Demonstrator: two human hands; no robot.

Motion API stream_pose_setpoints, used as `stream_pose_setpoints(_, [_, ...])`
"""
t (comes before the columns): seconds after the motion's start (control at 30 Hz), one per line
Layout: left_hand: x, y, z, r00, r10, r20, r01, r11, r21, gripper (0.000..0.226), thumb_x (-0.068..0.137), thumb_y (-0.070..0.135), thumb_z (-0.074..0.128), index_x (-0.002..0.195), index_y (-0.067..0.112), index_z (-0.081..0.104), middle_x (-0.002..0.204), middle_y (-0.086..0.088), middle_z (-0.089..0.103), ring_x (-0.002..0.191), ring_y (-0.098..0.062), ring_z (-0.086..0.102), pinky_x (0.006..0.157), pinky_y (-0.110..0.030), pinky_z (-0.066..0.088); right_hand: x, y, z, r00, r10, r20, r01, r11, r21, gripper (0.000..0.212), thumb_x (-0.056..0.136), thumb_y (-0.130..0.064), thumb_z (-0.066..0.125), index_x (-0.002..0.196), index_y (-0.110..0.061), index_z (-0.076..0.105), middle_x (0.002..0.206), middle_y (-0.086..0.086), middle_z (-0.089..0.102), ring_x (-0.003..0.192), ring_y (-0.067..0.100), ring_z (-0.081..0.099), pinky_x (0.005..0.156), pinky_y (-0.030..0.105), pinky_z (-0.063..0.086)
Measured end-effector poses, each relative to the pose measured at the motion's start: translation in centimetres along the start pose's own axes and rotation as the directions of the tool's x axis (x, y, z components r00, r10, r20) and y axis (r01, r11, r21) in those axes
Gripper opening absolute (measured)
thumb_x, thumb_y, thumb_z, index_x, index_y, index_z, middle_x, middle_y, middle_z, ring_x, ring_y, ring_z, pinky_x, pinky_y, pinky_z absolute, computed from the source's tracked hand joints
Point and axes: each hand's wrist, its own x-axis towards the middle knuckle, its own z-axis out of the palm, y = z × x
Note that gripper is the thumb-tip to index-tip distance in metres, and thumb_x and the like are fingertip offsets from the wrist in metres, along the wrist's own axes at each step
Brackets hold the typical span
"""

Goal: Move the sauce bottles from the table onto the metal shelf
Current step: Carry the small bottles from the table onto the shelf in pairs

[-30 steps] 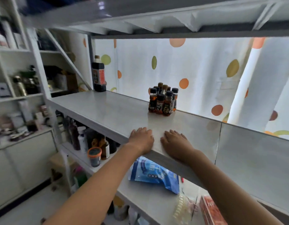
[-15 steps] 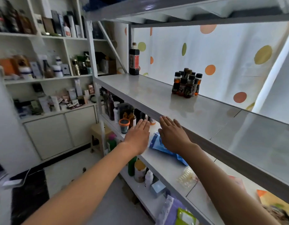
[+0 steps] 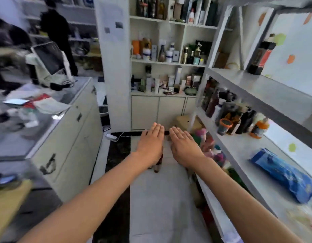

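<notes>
Both my hands are empty now. My left hand [image 3: 150,143] and my right hand [image 3: 184,146] are stretched out in front of me, side by side but not touching, palms down and fingers straight, above the light floor [image 3: 160,199] of the aisle. They hold nothing and rest on nothing. I think I keep them flat and free like this because I am between two trips, and they must be ready to take the next bottles.

Just under my left wrist a small dark reddish thing shows on the floor, but it is blurred and I cannot tell what it is.

On my right side stands the metal shelf [image 3: 256,86], where the bottles must go. On its upper board, far back at the wall, one tall dark bottle [image 3: 261,55] with a red label stands upright (it seems to be a sauce bottle). The board below it carries several dark bottles, a white one and an orange bottle [image 3: 259,128], and closer to me lies a blue packet [image 3: 283,174].

On my left side is a counter [image 3: 51,120] with papers and a screen on it. I do not see any sauce bottles there, but that part is blurred. My guess is that more bottles wait outside this view, so the task is not finished.
</notes>
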Motion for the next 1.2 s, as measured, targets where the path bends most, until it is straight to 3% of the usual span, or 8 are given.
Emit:
stream_pose_setpoints(0.3, [-17.8,-21.0,3.9,0.920,-0.392,0.032,0.393,0.915,-0.096,0.066,0.098,0.016,0.034,0.154,0.006,0.002,0.163,-0.009,0.001,0.150,-0.022,-0.001,0.121,-0.040,0.012,5.6,-25.7,5.6,0.929,-0.362,0.072,0.356,0.931,0.086,0.059,0.104,-0.026,0.032,0.156,-0.009,0.010,0.164,0.008,0.010,0.151,0.018,0.005,0.121,0.033,0.000])
stream_pose_setpoints(0.63, [-33.3,-37.5,6.9,0.755,-0.652,0.070,0.654,0.740,-0.159,0.069,0.096,0.014,0.037,0.154,0.007,0.001,0.163,-0.008,0.000,0.150,-0.021,-0.004,0.121,-0.040,0.010,8.1,-48.5,11.9,0.782,-0.605,0.147,0.592,0.796,0.127,0.059,0.103,-0.025,0.034,0.155,-0.007,0.014,0.162,0.012,0.016,0.150,0.022,0.013,0.122,0.034,0.007])
stream_pose_setpoints(0.83, [-38.3,-43.5,9.1,0.663,-0.741,0.103,0.745,0.640,-0.186,0.065,0.097,0.017,0.034,0.154,0.007,0.005,0.163,-0.008,0.003,0.151,-0.020,-0.001,0.120,-0.042,0.016,9.7,-56.6,15.1,0.719,-0.663,0.211,0.640,0.749,0.170,0.059,0.102,-0.023,0.036,0.154,-0.005,0.016,0.161,0.014,0.018,0.150,0.023,0.015,0.120,0.032,0.008])
stream_pose_setpoints(1.2, [-38.7,-51.7,13.3,0.542,-0.823,0.170,0.833,0.500,-0.235,0.059,0.099,0.013,0.036,0.153,0.006,0.013,0.161,-0.009,0.014,0.150,-0.023,0.007,0.119,-0.042,0.020,17.8,-64.1,21.6,0.669,-0.688,0.282,0.635,0.726,0.264,0.059,0.099,-0.022,0.040,0.153,-0.005,0.022,0.160,0.015,0.024,0.148,0.024,0.022,0.120,0.034,0.020])
